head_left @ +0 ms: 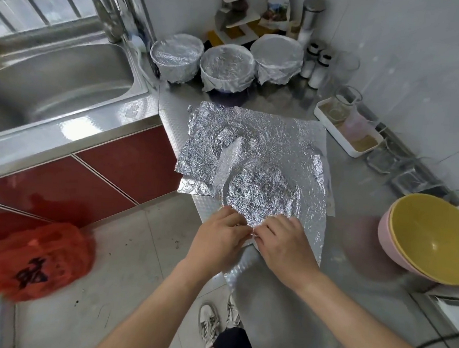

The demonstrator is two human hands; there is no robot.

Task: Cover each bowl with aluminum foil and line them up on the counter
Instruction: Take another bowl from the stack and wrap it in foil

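Both hands pinch the near edge of the foil sheet. The left hand and the right hand sit side by side, fingers curled down, and their fingertips almost meet on one little fold of foil.

The sheet is crinkly and lies spread out on the shiny metal counter, going away from the hands. Just past the fingertips there is a big round shape pushed into the foil. I cannot tell if a bowl is under it. More foil peeks out from under the sheet on the left hand's side.

Far past the hands, at the back of the counter, three bowls stand in a row, each with foil over it: one, the next touching it, and the last.

Out beyond the right hand a yellow bowl sits inside a pink bowl, both with no foil. Farther back on that side is a white tray.

Out beyond the left hand is a metal sink. Lower down on that side, a red plastic bag is on the floor.
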